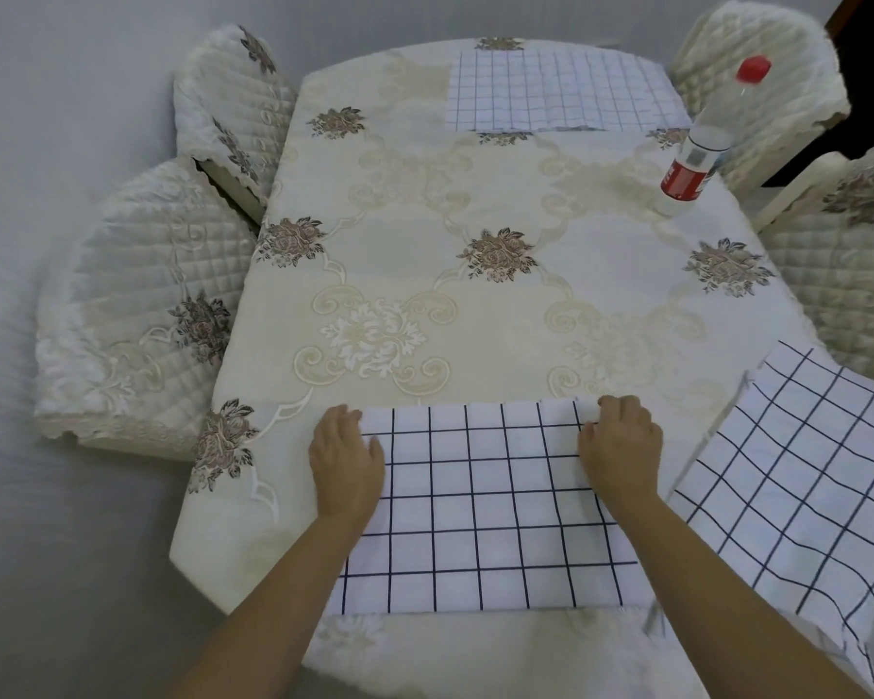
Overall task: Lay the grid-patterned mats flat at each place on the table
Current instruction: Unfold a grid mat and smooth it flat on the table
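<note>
Your right hand (619, 446) pinches mat (480, 512) at far-right corner; left hand (346, 461) on far-left corner, grip: cannot tell. Risk: you pull unevenly, mat skews, tablecloth (425, 274) under mat rucks.

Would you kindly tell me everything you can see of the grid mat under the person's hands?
The near mat is white cloth with a dark blue grid, rectangular, lying flat on the floral tablecloth at the table's near edge. The left hand presses its far left corner; the right hand seems to pinch its slightly raised far right corner.
</note>
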`<action>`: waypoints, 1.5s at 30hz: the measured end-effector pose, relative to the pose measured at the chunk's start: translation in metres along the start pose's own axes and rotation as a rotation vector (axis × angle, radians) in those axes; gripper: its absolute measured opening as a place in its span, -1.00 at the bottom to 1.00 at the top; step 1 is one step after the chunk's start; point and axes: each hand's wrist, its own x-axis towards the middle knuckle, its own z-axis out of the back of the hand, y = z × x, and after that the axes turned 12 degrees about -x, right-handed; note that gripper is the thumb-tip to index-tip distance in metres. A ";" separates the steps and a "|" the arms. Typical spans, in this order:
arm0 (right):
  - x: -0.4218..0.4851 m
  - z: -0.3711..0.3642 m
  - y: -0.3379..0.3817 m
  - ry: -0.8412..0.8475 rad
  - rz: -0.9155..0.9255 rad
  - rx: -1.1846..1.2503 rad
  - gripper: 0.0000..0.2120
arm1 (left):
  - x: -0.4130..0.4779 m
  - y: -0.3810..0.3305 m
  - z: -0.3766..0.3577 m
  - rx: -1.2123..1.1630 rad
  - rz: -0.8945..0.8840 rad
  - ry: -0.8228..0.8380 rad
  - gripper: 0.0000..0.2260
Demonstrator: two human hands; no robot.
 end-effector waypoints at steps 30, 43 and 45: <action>-0.129 -0.002 -0.007 0.376 0.241 0.069 -0.38 | -0.104 0.027 -0.009 0.300 -0.229 0.450 -0.46; -0.137 0.029 0.024 0.296 0.796 0.153 -0.42 | -0.118 -0.019 -0.002 0.259 -0.624 0.796 -0.44; -0.137 0.030 0.030 0.345 0.828 0.192 -0.42 | -0.118 -0.026 -0.002 0.253 -0.618 0.828 -0.43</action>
